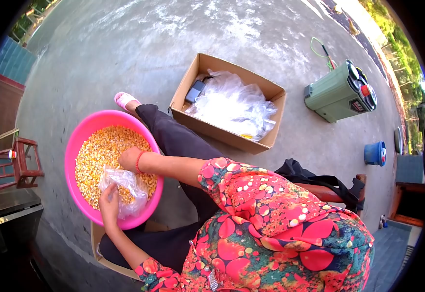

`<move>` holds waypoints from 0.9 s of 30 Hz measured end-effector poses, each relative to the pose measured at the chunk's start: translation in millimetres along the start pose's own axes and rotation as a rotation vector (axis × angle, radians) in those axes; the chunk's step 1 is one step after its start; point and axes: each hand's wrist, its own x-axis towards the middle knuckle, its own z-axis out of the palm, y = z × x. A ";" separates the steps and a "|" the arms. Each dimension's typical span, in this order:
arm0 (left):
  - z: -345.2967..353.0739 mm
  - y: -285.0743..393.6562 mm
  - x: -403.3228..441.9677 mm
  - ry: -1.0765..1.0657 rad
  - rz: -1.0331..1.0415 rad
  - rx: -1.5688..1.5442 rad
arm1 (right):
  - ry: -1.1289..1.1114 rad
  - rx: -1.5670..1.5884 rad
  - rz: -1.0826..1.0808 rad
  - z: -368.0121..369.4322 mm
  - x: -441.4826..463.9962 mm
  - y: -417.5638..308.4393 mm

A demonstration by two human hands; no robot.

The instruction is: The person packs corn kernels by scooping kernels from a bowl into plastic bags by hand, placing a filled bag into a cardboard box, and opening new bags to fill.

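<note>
A pink basin is filled with yellow corn kernels. My left hand pinches the edge of a clear plastic bag that lies over the basin's near side. Some kernels show through the thin film of the bag. Close to the bag's upper edge, my right hand, with a red bracelet at the wrist, is down at the corn with its fingers curled. What those fingers hold is hidden from view.
A cardboard box with many clear plastic bags and a dark device stands beyond my leg. Farther right are a green sprayer tank and a blue bucket. A wooden chair stands at the left.
</note>
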 end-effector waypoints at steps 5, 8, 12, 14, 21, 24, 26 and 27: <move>-3.4 -10.6 3.1 -0.021 0.005 -0.055 | -0.010 0.017 0.039 -8.8 -1.9 -1.4; -4.6 0.6 3.1 0.007 0.062 0.012 | 0.017 0.040 0.042 -8.4 -4.1 -1.1; -6.2 3.6 0.4 0.025 0.045 -0.040 | 0.121 0.240 0.060 -3.3 12.3 5.6; -6.1 3.5 -1.6 0.044 0.077 0.017 | 0.218 0.505 0.094 -9.1 23.4 11.5; -8.0 -6.5 -1.3 0.060 0.034 0.013 | 0.284 0.942 -0.363 -70.4 32.3 -64.7; -11.9 -23.5 -2.2 -0.005 -0.058 0.020 | 0.113 0.672 -0.581 -82.7 14.4 -91.3; -5.8 -52.5 -2.2 0.355 0.051 0.119 | 0.008 0.283 -0.537 -66.9 8.3 -98.7; -9.2 -51.2 -3.9 0.342 0.048 0.118 | -0.102 -0.010 -0.527 -66.0 2.8 -99.4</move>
